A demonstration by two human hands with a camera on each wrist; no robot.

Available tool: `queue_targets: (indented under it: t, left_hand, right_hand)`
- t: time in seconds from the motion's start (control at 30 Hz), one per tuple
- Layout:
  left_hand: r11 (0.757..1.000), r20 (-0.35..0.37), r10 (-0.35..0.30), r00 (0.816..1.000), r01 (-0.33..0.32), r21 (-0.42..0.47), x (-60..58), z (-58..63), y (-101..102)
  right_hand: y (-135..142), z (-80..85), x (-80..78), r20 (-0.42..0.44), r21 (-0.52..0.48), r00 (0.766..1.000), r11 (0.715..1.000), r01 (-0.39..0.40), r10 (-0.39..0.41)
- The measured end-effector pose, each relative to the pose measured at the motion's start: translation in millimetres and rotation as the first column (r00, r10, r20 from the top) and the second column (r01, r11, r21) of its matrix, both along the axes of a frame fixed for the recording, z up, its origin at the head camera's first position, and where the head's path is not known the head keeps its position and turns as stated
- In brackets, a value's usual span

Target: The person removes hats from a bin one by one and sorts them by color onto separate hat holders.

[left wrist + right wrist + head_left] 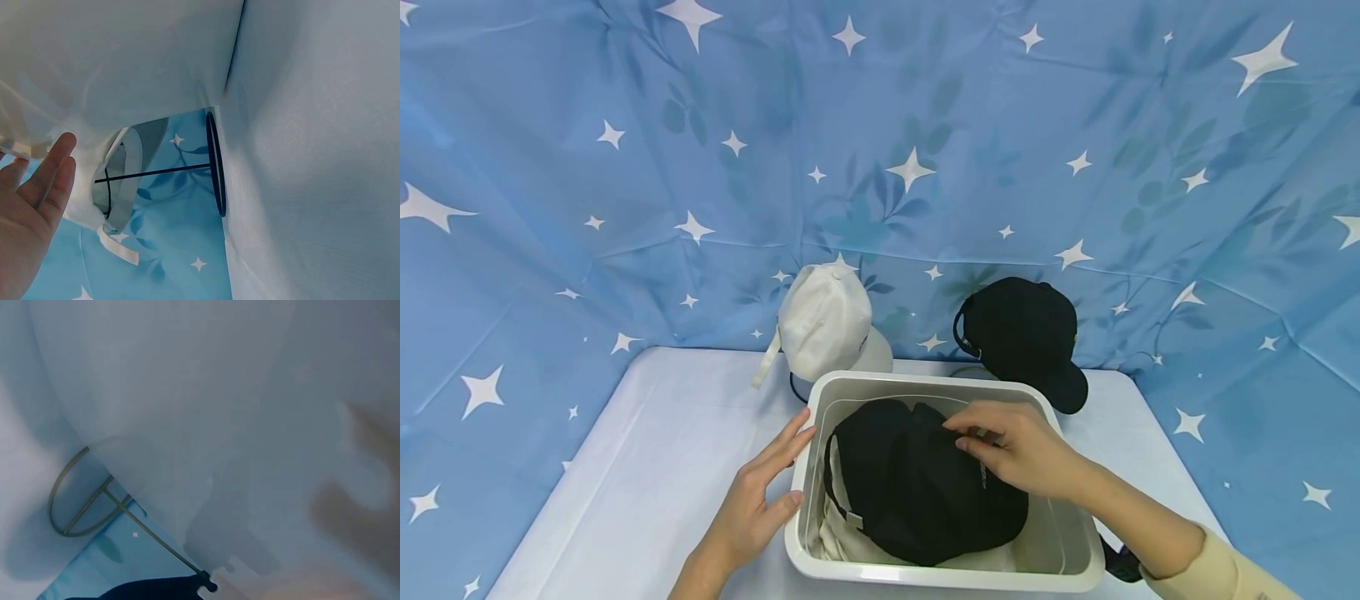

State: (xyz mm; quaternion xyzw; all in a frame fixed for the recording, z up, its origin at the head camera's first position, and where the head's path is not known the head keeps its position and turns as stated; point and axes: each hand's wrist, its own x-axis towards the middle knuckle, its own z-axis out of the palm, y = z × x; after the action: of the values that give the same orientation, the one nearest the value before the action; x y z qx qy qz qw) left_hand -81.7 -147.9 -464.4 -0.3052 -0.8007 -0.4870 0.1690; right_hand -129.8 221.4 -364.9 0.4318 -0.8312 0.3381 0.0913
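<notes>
A white plastic bin (940, 573) stands on the table with a black cap (917, 483) in it. Cream-coloured cloth (842, 533) shows under and beside the cap. My left hand (752, 500) is at the bin's left rim, fingers spread and nearly straight, fingertips right at the wall. In the left wrist view these fingers (56, 165) lie along the bin's outer side. Over the right part of the cap hovers my right hand (1018, 446), thumb and fingers loosely bent with a gap between them. The right wrist view mostly shows a pale surface.
Behind the bin, a white cap (826, 321) hangs on a dark wire stand (215, 165) at left. Another black cap (1022, 329) sits at back right, on a wire stand (65, 528). A blue starry curtain (880, 125) surrounds the white-covered table (647, 467).
</notes>
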Motion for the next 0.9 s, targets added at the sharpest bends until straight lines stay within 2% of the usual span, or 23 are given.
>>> queue_targets:
  t: [0.3, 0.5, 0.9]
  left_hand:
    - [1.000, 0.002, -0.001, 1.000, 0.001, 0.001, -0.1, 0.2, 0.3]
    - [1.000, -0.012, 0.006, 1.000, -0.006, -0.004, -0.4, -0.1, 0.3]
    - [1.000, -0.004, 0.007, 1.000, -0.007, 0.005, -0.1, -0.1, 0.5]
  right_hand:
    - [2.2, 12.7, -1.3, -0.020, 0.004, 1.000, 1.000, 0.012, -0.012]
    - [4.9, 19.9, -2.3, -0.024, -0.003, 1.000, 1.000, -0.011, 0.010]
    - [8.5, 35.5, -4.4, -0.111, -0.037, 0.994, 0.999, -0.016, 0.012]
